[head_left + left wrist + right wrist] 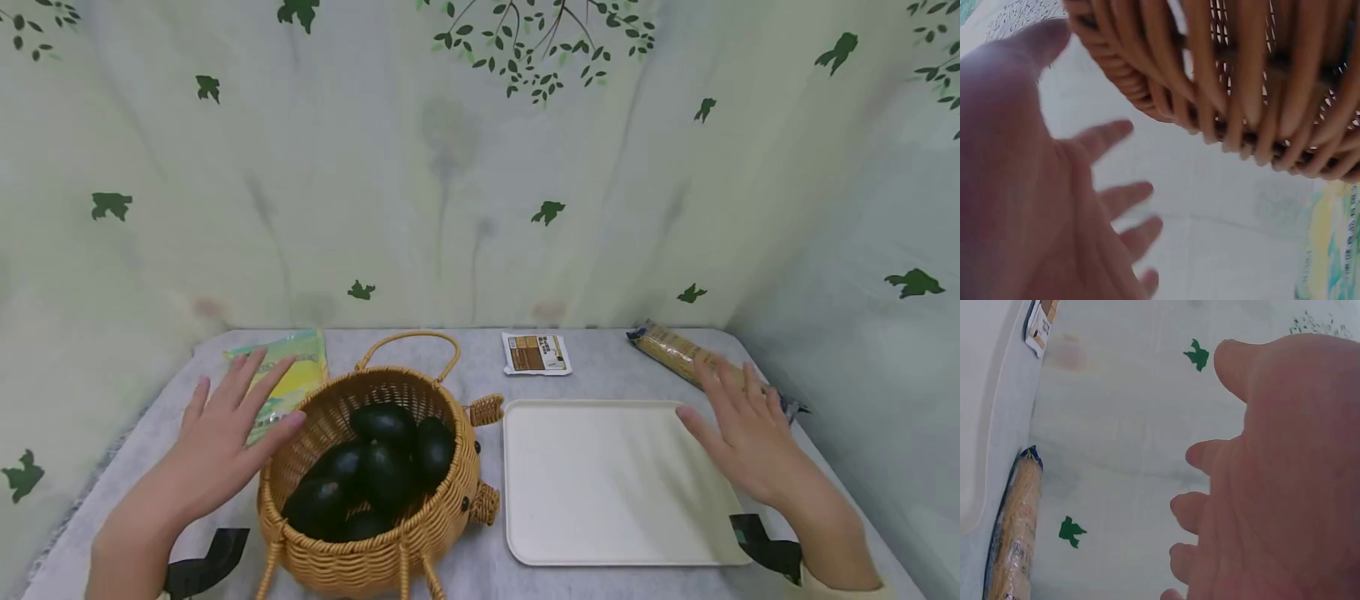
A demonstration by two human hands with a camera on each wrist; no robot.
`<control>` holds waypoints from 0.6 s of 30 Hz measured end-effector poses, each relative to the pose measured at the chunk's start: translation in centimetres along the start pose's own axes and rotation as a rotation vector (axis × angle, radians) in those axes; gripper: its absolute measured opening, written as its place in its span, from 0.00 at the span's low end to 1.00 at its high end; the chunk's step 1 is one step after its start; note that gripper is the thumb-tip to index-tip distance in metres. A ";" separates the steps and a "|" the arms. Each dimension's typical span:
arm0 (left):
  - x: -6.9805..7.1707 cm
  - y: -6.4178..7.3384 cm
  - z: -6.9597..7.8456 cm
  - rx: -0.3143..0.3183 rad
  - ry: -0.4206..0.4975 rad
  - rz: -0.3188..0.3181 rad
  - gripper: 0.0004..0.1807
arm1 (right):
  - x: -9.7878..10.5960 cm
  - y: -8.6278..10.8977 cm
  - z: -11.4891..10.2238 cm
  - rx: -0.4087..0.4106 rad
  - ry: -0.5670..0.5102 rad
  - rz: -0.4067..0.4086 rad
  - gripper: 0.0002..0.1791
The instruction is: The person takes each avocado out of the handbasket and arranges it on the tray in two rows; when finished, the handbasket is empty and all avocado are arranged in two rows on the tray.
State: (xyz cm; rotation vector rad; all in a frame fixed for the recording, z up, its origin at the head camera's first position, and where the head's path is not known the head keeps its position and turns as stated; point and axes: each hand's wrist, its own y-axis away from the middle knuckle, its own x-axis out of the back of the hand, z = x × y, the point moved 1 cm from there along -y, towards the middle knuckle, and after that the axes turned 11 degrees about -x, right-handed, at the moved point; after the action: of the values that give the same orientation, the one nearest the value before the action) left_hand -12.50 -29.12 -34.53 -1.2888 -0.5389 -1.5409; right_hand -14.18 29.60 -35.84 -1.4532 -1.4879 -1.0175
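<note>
My left hand [228, 429] is spread with straight fingers at the left side of a round wicker basket [457, 542], its thumb overlapping the rim in the head view. Several dark green avocados [388, 475] lie inside the basket. In the left wrist view the basket's woven side [1254, 81] fills the upper right, beside the fingers. My right hand [757, 442] holds nothing, its fingers extended above the right edge of a white rectangular tray [615, 483]. Partly covered by that hand is a long clear packet of what looks like dry noodles [667, 350].
Behind the basket's left side lies a yellow-green packet [303, 367]. A small white and brown packet [536, 354] rests beyond the tray. The basket's handle [412, 335] arches at the back. A leaf-printed curtain [480, 167] encloses the grey-covered table [480, 367].
</note>
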 end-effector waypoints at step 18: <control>-0.7 -0.4 -0.2 -0.169 0.383 0.078 0.40 | -0.6 -0.8 -6.8 0.208 -0.301 0.122 0.43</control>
State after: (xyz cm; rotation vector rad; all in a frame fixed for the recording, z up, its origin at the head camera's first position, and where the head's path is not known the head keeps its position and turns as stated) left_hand -13.02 -28.80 -35.12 -1.0848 -0.1146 -1.7407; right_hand -14.94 23.06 -33.97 -1.5723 -1.6376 -0.5688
